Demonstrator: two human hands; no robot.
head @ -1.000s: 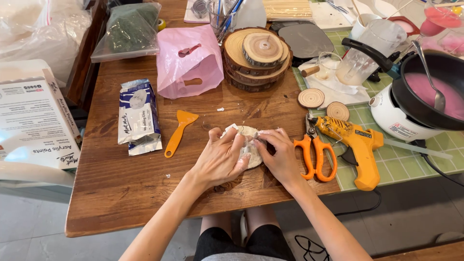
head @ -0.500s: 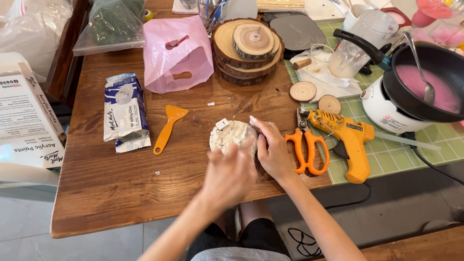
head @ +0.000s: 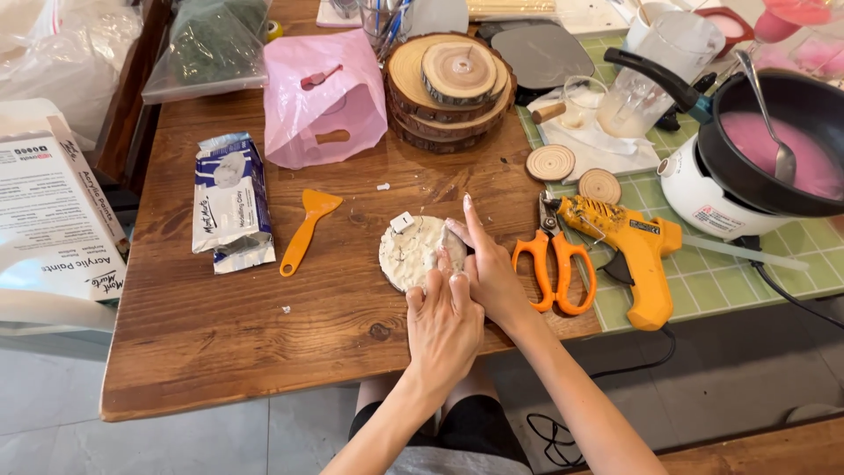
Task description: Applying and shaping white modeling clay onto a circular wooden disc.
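Observation:
A round disc coated in white clay (head: 409,253) lies flat on the wooden table (head: 220,325), with a small white square piece on its top edge. My left hand (head: 442,324) comes in from below, and its fingertips press on the disc's lower right rim. Next to it, my right hand (head: 489,264) grips the right rim, with one finger stretched up and away. Both hands touch each other at the disc's edge.
Orange scissors (head: 556,269) and a yellow glue gun (head: 629,249) lie just right of my hands on a green cutting mat (head: 747,264). To the left are an orange scraper (head: 304,230) and a clay packet (head: 227,200). Behind are a pink bag (head: 323,98), stacked wood slices (head: 453,84) and a pot of pink liquid (head: 774,149).
My left hand has slid off the top of the disc toward me, uncovering the clay face. Its fingertips now rest on the lower right rim. The right hand stays at the right edge.

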